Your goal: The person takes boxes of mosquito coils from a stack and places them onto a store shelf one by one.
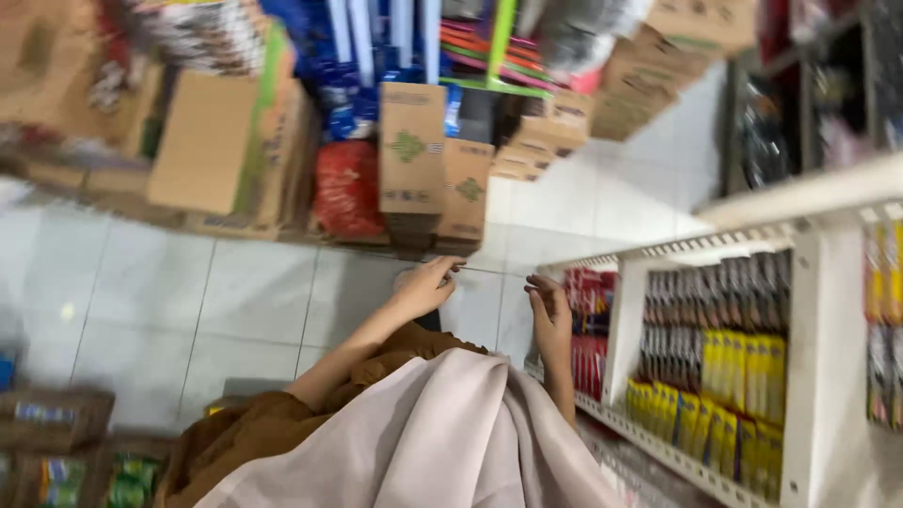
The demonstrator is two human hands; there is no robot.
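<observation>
Both hands raised over white floor tiles (pixel 254 292): left hand (pixel 425 287) and right hand (pixel 550 315) each pinch one end of a thin, taut strip (pixel 494 273) stretched between them, grip together on it, red packets (pixel 588 325) on the white shelf (pixel 658 252) just right, stacked cardboard boxes (pixel 412 155) far behind.

You stand on a floor of pale glossy tiles (pixel 235 292). Stacked cardboard boxes (pixel 414 150) crowd the upper half of the frame, and white shelving (pixel 809 310) packed with coloured packets fills the right side under bright, even light.
</observation>
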